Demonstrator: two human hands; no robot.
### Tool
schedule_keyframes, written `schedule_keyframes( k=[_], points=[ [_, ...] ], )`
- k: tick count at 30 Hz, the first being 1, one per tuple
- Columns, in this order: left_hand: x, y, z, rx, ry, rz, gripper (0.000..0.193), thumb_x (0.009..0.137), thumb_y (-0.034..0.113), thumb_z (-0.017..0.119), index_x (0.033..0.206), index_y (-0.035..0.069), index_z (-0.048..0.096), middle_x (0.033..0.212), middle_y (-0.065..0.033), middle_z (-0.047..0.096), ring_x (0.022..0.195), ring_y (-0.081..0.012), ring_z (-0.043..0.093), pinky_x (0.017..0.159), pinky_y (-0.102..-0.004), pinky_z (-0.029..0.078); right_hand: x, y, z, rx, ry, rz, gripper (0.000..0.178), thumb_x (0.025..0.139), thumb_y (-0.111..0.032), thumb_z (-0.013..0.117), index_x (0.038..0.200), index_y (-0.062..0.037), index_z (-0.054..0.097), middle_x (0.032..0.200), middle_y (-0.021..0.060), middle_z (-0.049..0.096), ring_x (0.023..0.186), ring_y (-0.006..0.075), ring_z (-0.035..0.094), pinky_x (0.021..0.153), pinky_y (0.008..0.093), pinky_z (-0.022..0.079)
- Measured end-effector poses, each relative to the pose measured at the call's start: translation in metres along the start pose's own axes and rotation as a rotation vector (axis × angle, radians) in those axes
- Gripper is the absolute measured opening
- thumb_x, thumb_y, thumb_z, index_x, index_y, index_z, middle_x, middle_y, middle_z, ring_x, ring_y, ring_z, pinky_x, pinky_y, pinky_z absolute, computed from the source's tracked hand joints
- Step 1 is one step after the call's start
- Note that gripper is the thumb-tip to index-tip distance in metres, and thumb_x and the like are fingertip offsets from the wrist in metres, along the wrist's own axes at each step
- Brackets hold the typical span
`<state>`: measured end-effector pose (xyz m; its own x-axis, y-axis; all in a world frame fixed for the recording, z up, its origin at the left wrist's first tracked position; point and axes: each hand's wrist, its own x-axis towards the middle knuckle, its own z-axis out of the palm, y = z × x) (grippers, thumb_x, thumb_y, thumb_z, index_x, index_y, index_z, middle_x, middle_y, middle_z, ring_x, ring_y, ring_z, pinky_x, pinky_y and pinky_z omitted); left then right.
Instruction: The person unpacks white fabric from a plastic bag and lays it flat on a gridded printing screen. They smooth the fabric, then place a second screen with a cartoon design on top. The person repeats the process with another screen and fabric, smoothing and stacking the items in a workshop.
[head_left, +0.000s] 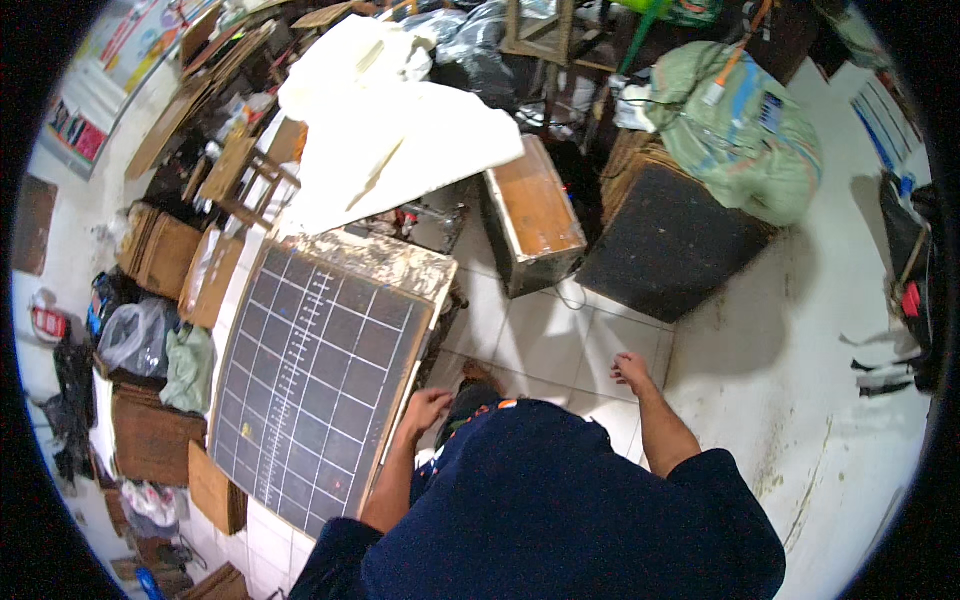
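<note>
Dark gridded cutting board [315, 375]: I see it lying flat on the table. My left hand [425, 408]: loosely curled, empty, just beside the board's right edge. My right hand [630, 370]: fingers loosely spread, empty, over white floor tiles [555, 345].

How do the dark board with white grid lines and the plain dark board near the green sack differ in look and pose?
The gridded board carries white lines and small coloured dots; the plain board has a bare, speckled dark face. The gridded board has a wooden edge and lies beside the left hand; the plain board lies under the green sack, far from both hands. The right hand touches neither. Both are flat, dark and rectangular.
</note>
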<state>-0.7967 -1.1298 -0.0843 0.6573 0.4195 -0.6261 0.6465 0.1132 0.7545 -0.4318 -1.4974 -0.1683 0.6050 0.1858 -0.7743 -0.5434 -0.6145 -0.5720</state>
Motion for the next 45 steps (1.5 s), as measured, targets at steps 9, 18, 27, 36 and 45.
schedule_keyframes(
  k=[9, 18, 27, 36, 45],
  points=[
    [0.083, 0.099, -0.025, 0.013, -0.010, 0.200, 0.035, 0.088, 0.020, 0.061, 0.114, -0.002, 0.062, 0.097, -0.0131, 0.070, 0.084, -0.0183, 0.065, 0.073, -0.0311, 0.051, -0.012, -0.055, 0.091, 0.056, -0.160, 0.072, 0.022, 0.088, -0.017, 0.062, 0.103, -0.0017, 0.066, 0.087, 0.0099, 0.068, 0.073, 0.0176, 0.064, 0.061, 0.0308, 0.051],
    [0.059, 0.077, -0.101, -0.402, 0.505, -0.112, 0.035, 0.088, 0.016, 0.062, 0.118, -0.002, 0.060, 0.100, -0.0116, 0.069, 0.085, -0.0156, 0.067, 0.066, -0.0272, 0.052, 0.021, -0.411, 0.239, -0.097, -0.269, -1.047, 0.023, 0.086, -0.021, 0.065, 0.098, -0.0009, 0.070, 0.082, 0.0102, 0.071, 0.080, 0.0129, 0.067, 0.070, 0.0286, 0.052],
    [0.034, 0.114, -0.095, -0.740, 1.009, -0.240, 0.037, 0.091, 0.016, 0.059, 0.124, -0.002, 0.054, 0.104, -0.0126, 0.067, 0.087, -0.0185, 0.067, 0.067, -0.0281, 0.053, 0.033, -0.701, 0.411, -0.683, 0.064, -1.471, 0.017, 0.080, -0.027, 0.071, 0.083, -0.0111, 0.073, 0.084, 0.0072, 0.070, 0.082, 0.0274, 0.060, 0.077, 0.0382, 0.045],
    [0.082, 0.191, -0.113, -0.641, 0.990, -0.151, 0.038, 0.091, 0.014, 0.060, 0.124, -0.003, 0.054, 0.105, -0.0120, 0.066, 0.084, -0.0152, 0.065, 0.069, -0.0265, 0.052, 0.035, -0.704, 0.446, -0.448, -0.113, -1.578, 0.014, 0.084, -0.024, 0.068, 0.089, -0.0106, 0.066, 0.080, 0.0091, 0.067, 0.080, 0.0272, 0.062, 0.076, 0.0410, 0.045],
    [0.149, 0.416, -0.237, 0.126, 1.019, 0.636, 0.079, 0.078, -0.007, 0.063, 0.147, 0.013, 0.031, 0.147, -0.0121, 0.039, 0.098, -0.0199, 0.063, 0.074, -0.0312, 0.052, -0.057, -0.672, 0.407, -0.077, -0.996, -1.677, 0.015, 0.087, -0.005, 0.056, 0.102, -0.0008, 0.058, 0.083, 0.0151, 0.067, 0.079, 0.0252, 0.068, 0.068, 0.0310, 0.053]
  ],
)
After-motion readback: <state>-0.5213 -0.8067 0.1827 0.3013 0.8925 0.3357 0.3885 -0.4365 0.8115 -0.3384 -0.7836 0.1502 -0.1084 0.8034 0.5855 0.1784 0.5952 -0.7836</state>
